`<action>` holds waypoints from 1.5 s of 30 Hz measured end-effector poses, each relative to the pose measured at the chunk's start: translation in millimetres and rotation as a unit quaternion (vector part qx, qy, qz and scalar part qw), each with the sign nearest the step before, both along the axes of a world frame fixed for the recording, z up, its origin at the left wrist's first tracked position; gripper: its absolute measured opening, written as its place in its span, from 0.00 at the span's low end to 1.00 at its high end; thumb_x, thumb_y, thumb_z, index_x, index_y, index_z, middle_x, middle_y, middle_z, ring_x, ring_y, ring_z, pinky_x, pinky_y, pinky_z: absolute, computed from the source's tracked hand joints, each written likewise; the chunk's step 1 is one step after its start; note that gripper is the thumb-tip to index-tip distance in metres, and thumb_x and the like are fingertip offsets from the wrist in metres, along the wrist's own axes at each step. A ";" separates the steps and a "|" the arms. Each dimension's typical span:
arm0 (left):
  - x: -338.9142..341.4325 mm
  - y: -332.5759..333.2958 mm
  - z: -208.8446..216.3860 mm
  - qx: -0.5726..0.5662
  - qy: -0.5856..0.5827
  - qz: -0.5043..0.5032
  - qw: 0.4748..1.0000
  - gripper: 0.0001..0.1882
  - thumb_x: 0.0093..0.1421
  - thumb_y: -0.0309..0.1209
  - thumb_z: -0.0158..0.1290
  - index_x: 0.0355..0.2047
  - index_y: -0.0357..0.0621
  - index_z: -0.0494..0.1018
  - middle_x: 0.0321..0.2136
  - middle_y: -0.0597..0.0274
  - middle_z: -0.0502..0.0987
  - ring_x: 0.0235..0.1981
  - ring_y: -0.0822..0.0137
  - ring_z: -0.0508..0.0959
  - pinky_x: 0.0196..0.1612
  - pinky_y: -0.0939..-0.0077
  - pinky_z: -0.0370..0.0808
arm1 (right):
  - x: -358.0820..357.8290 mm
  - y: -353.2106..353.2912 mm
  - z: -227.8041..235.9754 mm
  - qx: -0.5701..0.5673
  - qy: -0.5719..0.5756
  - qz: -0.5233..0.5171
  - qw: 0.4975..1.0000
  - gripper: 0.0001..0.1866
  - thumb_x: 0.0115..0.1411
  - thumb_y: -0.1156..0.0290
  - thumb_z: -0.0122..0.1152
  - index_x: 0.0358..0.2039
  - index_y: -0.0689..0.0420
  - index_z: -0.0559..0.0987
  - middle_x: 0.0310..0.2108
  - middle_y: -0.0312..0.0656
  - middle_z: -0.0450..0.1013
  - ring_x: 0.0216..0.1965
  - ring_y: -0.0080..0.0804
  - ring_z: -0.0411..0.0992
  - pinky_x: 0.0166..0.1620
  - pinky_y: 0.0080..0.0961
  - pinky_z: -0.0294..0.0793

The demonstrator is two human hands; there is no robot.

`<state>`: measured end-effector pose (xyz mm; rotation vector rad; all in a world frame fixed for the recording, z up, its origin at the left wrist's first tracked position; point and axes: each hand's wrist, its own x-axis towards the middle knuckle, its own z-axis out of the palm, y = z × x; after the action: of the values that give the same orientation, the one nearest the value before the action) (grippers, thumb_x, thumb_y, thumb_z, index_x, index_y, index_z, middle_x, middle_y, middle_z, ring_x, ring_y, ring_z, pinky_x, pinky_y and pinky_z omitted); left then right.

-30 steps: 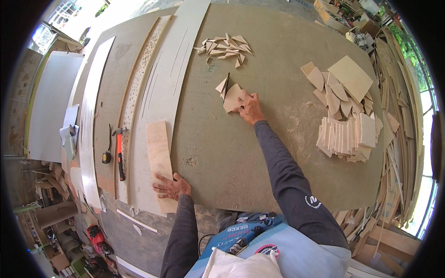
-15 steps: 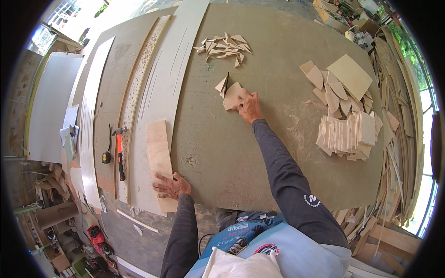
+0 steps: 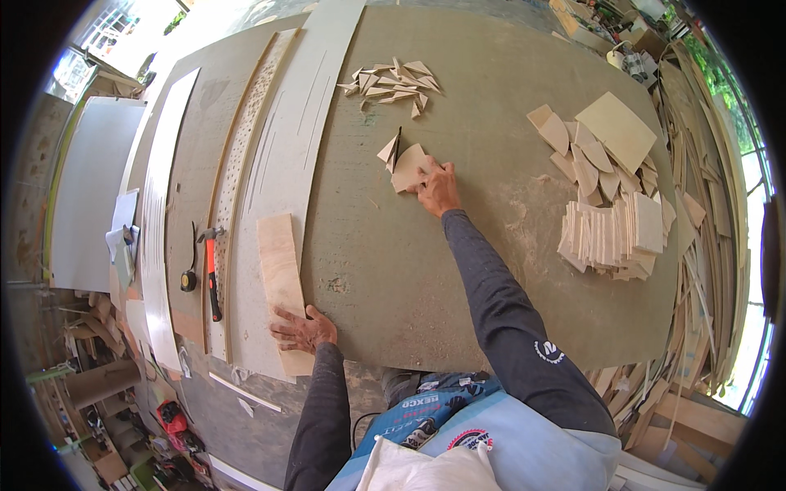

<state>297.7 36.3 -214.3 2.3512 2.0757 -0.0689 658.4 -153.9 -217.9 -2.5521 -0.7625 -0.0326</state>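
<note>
My left hand (image 3: 303,330) lies flat with its fingers spread on the near end of a long plywood strip (image 3: 279,255), which rests on a pale board. Over the worktable, my right hand (image 3: 438,188) has its fingers bent onto the edge of a small plywood piece (image 3: 407,169) with a curved side. Just left of that piece are a thin dark pointed tool (image 3: 398,146), its kind unclear, and a small plywood triangle (image 3: 386,152). Farther off lies a loose heap of narrow plywood offcuts (image 3: 397,86).
To the right on the worktable (image 3: 385,303) are a row of stacked plywood pieces (image 3: 610,233), several curved pieces (image 3: 585,168) and a square sheet (image 3: 616,133). On the left lie a claw hammer (image 3: 213,274) and a tape measure (image 3: 188,281). Wood scraps (image 3: 708,237) line the right edge.
</note>
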 end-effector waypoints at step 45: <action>1.5 -1.5 -0.8 0.012 -0.011 -0.004 1.000 0.50 0.65 0.52 0.52 0.77 0.56 0.36 0.73 0.33 0.42 0.76 0.42 0.40 0.72 0.34 0.37 | 10.9 17.1 -16.4 0.021 -0.042 -0.091 0.995 0.14 0.53 0.62 0.73 0.38 0.55 0.90 0.47 0.43 0.81 0.54 0.35 0.67 0.54 0.36 0.58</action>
<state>299.2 34.7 -215.1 2.3619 2.0699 -0.0176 669.3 -136.7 -234.2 -2.5858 -0.5501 -0.2145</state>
